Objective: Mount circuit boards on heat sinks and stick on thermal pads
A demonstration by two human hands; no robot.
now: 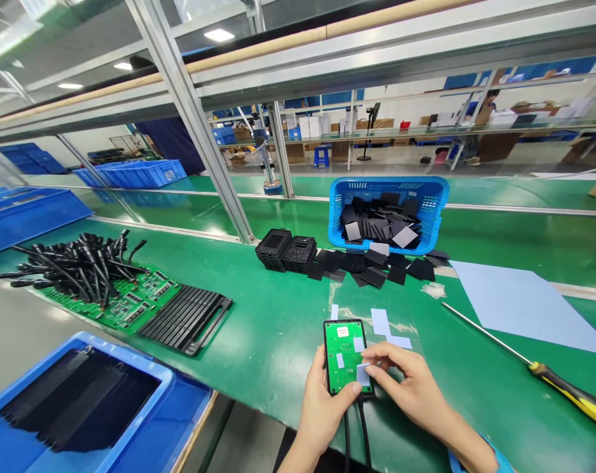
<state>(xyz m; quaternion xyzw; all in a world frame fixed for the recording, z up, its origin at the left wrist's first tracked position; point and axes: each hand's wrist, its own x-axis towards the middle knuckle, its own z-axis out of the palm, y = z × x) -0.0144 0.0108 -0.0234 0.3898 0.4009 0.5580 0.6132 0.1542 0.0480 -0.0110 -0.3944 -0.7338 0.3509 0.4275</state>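
Observation:
A green circuit board [344,355] sits in a black frame, with two black cables [363,427] running down from its lower edge. Wrapped around the frame's left side and bottom is my left hand [322,401], its thumb at the lower edge. My right hand [401,378] pinches a small pale blue pad [363,374] at the board's lower right corner. Two smaller pads, a left one [340,360] and a right one [359,344], lie on the board. Just beyond it, several loose pale pads [380,322] lie on the green bench.
A blue basket [334,220] of black plates stands at the back, with stacked black housings [274,248] beside it. At right lie a screwdriver [539,371] and a pale blue sheet [529,302]. Black cables [91,269] cover circuit boards at left, near a blue bin [164,387].

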